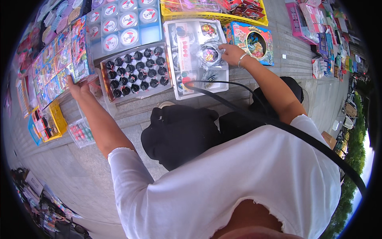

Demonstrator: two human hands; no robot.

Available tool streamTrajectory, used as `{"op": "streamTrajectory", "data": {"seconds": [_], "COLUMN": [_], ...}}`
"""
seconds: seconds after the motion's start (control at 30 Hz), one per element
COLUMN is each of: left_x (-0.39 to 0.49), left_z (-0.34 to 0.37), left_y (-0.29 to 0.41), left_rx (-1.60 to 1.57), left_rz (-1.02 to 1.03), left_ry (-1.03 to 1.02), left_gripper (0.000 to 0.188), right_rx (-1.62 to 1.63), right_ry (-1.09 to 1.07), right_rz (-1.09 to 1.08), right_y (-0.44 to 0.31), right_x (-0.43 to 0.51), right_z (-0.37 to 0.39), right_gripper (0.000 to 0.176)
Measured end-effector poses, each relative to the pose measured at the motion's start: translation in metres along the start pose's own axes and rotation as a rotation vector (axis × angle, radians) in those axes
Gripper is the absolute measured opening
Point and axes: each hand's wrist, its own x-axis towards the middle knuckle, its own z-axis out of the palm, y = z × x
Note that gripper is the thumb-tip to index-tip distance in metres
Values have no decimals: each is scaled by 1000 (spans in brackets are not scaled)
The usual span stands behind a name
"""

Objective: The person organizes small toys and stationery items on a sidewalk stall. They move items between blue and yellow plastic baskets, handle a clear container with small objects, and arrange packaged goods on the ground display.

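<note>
My left hand (79,87) grips the near edge of a display box of colourful packets (58,59), its thumb on top and its other fingers partly hidden. A bracelet circles the wrist of my right hand (233,55), which pinches the edge of a plastic-wrapped round toy (210,54). That toy lies in a white compartmented box (221,86) among other wrapped toys and a printed strip (184,49). Between my hands sits a shallow box of small black bottle-like items (135,71), set in rows with red-and-white ties.
Behind stand a blue divided tray of round tubs (150,34) and a yellow basket (215,16). A dinosaur toy box (250,41) is beside my right hand. Lower left are a yellow crate (59,119) and a clear case (80,133). A black strap (238,106) crosses the view.
</note>
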Motion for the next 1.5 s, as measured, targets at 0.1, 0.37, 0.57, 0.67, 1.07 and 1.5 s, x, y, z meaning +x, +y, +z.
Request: {"op": "streamTrajectory", "data": {"seconds": [0.1,0.37,0.57,0.67,1.07,1.5], "left_x": [-4,-16,-59,-73,-161,-349], "left_z": [-5,-34,-43,-51,-64,164], "left_y": [9,16,10,14,40,175], "left_rx": [-19,-75,-39,-34,-49,126], "left_rz": [21,25,32,69,-38,-292], "left_ry": [-14,-98,-98,-84,-93,81], "left_gripper": [32,41,48,46,46,56], "right_rx": [-35,773,326,-183,-136,691], "right_ry": [7,-295,-181,-16,-706,-532], "right_rz": [-23,80,255,102,-328,-2], "right_y": [-1,29,32,22,0,-80], "right_x": [2,-58,-89,-92,-67,28], "right_z": [10,12,69,62,57,-258], "right_gripper": [37,13,20,28,20,23]}}
